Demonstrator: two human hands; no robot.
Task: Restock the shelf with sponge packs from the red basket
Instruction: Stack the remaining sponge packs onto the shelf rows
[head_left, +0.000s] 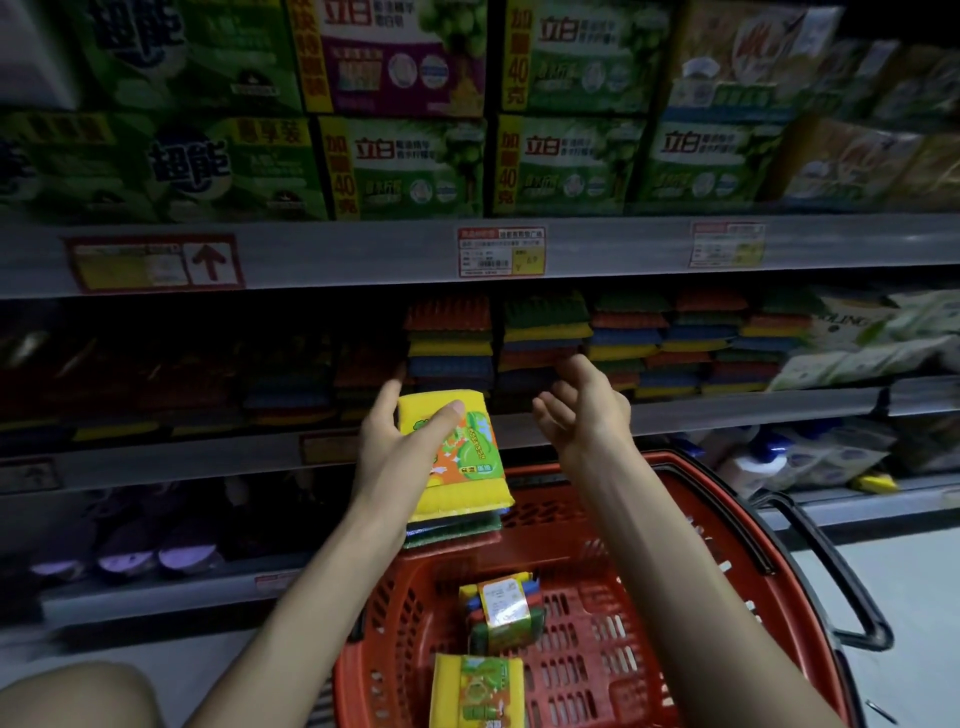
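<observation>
The shelf (753, 410) holds rows of stacked sponges (545, 332), and below it the red basket (613, 665) carries a banded pack (506, 613) and a yellow-faced pack (475, 691). The left hand (395, 447) has its grip clasped round a yellow sponge pack (462, 457), held up just in front of the shelf edge. The right hand (582, 410) beside it is released, fingers loose.

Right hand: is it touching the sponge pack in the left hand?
Apart. The head view shows the right hand open beside the pack, with a plain strip of shelf edge between them; only the left hand grips the pack.
</observation>
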